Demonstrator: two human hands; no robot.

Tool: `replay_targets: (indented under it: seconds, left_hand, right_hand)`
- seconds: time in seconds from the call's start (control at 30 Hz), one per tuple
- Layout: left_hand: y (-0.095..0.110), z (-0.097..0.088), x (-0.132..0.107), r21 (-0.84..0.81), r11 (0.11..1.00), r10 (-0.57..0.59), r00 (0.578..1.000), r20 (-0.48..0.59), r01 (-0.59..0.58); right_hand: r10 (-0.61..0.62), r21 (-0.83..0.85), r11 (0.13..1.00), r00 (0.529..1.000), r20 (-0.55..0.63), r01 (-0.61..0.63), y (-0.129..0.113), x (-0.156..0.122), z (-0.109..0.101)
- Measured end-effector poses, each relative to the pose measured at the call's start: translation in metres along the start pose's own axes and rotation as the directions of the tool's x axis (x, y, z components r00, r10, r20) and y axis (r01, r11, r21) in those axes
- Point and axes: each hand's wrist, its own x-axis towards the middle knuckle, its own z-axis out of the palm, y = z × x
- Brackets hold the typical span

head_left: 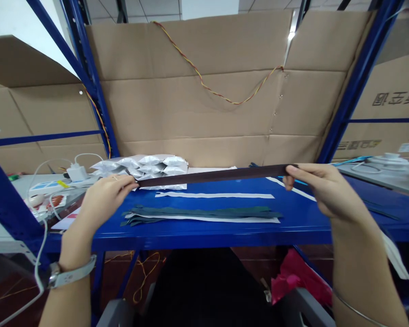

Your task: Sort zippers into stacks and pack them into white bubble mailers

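Pinching brown strap [214,176] at both ends w/ L fingers [124,180] & R fingers [296,171]; looks light, fairly stiff, ends easiest to hold.

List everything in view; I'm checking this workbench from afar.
strip of dark brown material: one, dark brown, held taut across the shelf between both hands
dark green strips: several, dark green, piled on the shelf
white strips: two, white, lying on the shelf, one under the green pile
silver foil pouches: several, silver, stacked at the back of the shelf
steel shelf: one, blue, in front of the person
power strip: one, white, on the left-hand bench
charger: one, white, beside the power strip
twisted wire: one, red and yellow, across the cardboard
cardboard backing: brown, behind the shelf
left hand: one, pinching the strip's left end
right hand: one, pinching its right end
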Motion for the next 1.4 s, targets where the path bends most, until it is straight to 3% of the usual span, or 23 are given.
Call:
replay_targets:
  seconds: [0.13,0.23,0.33,0.4,0.47,0.53,0.6,0.7,0.93,1.0,1.27,1.4]
  left_hand:
    - [-0.024,-0.009,-0.01,-0.042,0.999,-0.027,0.999,0.021,0.027]
    - [-0.026,-0.011,-0.012,-0.058,0.996,-0.066,0.995,0.078,0.071]
    - [-0.026,-0.007,-0.012,-0.131,0.983,-0.095,0.962,0.257,0.132]
    - [-0.028,0.0,-0.012,-0.194,0.967,-0.07,0.91,0.408,0.162]
    - [-0.03,0.007,-0.013,-0.219,0.956,-0.062,0.863,0.502,0.196]
    - [-0.028,0.014,-0.011,-0.214,0.952,-0.087,0.863,0.499,0.22]
    - [-0.022,0.02,-0.007,-0.215,0.956,-0.092,0.897,0.432,0.201]
    - [-0.008,0.033,0.008,-0.237,0.968,0.017,0.925,0.38,0.08]
    - [0.006,0.083,0.042,-0.231,0.969,0.205,0.813,0.544,-0.09]
    - [0.005,0.092,0.044,-0.235,0.966,0.22,0.805,0.551,-0.103]
    - [0.01,0.1,0.036,-0.208,0.968,0.23,0.839,0.493,-0.143]
    - [0.011,0.092,0.034,-0.184,0.975,0.196,0.879,0.435,-0.126]
  right_hand:
    - [0.051,-0.015,0.999,0.998,-0.022,-0.051,0.013,0.003,-0.017]
    - [0.069,-0.099,0.993,0.994,0.083,-0.061,0.016,0.006,-0.017]
    - [0.127,-0.243,0.968,0.954,0.271,-0.06,0.02,0.006,-0.015]
    - [0.21,-0.378,0.924,0.898,0.386,-0.054,0.025,0.006,-0.014]
    - [0.287,-0.502,0.864,0.857,0.429,-0.038,0.029,0.007,-0.013]
    - [0.318,-0.577,0.816,0.859,0.402,-0.032,0.032,0.007,-0.012]
    - [0.315,-0.602,0.797,0.879,0.356,-0.042,0.031,0.007,-0.011]
    - [0.303,-0.591,0.806,0.888,0.346,-0.045,0.027,0.006,-0.01]
    - [0.278,-0.545,0.837,0.896,0.346,-0.05,0.024,0.002,-0.006]
    - [0.28,-0.548,0.835,0.896,0.345,-0.05,0.026,0.001,-0.005]
    - [0.248,-0.577,0.817,0.9,0.358,0.005,0.018,-0.002,0.003]
    - [0.242,-0.594,0.804,0.889,0.388,0.04,0.01,-0.003,0.009]
